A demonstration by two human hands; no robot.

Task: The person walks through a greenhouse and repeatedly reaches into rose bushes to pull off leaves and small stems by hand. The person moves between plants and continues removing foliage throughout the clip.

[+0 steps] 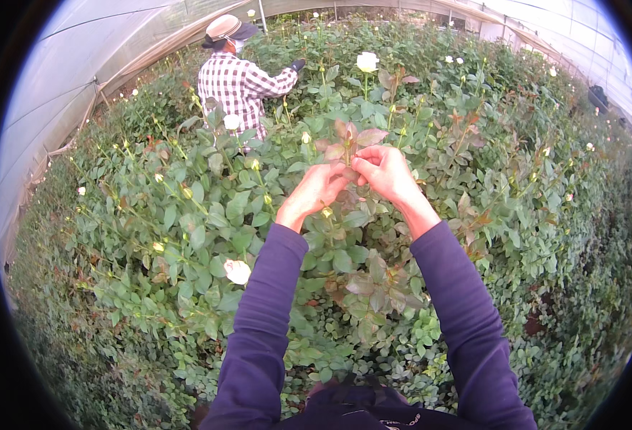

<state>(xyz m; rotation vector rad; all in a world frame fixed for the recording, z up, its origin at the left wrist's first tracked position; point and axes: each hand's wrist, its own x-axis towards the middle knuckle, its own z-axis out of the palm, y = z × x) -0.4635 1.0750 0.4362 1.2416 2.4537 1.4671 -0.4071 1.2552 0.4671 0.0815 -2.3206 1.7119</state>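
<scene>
Both my arms, in dark purple sleeves, reach out over rose bushes to a young rose shoot with reddish leaves (370, 137). My right hand (383, 169) pinches the shoot between thumb and fingertips just below its top leaves. Close beside it, my left hand (317, 188) has its fingers at the shoot's stem and lower leaves; how firmly they close on it is hidden. A small yellowish rosebud (326, 212) stands just below my left hand. Another pale bud (305, 138) rises above it.
A co-worker in a checked shirt (230, 86) and hat stands among the bushes at upper left, one gloved hand reaching right. White roses (367, 62) stand beyond my hands; a pale pink rose (237, 272) is beside my left sleeve. Plastic greenhouse sheeting (74, 59) encloses the dense rows.
</scene>
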